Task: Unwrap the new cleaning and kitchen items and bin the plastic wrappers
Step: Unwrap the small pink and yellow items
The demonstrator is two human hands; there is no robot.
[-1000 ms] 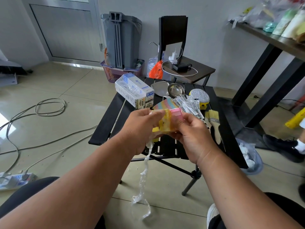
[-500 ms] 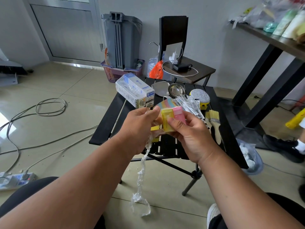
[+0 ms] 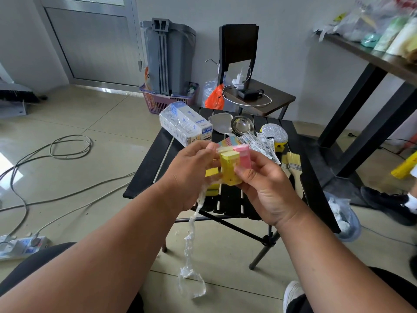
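Your right hand (image 3: 264, 188) cups a small pack of yellow and pink sponge blocks (image 3: 233, 164) above the near edge of the black slatted folding table (image 3: 149, 175), thumb pressed across the front of the yellow block and the other fingers curled behind. Your left hand (image 3: 191, 175) pinches the clear plastic film at the pack's top left corner between thumb and forefinger; a long twisted strip of clear plastic wrapper (image 3: 191, 245) hangs from that hand toward the floor.

The pack stands nearly upright, its long axis running top to bottom with a slight lean to the right, the top end pointing away from you toward the table.

To do this step well, keep the right grip firm on the blocks themselves, not on the film, so the sponges don't slide out as the wrap gives. Pull the pinched film down and away along the pack's long axis rather than sideways; that way it should peel as one piece and join the hanging strip. How much film is left on the far side is hidden. The translucent bag with crumpled white waste (image 3: 343, 213) on the floor just beside the table's right corner looks like the place for it
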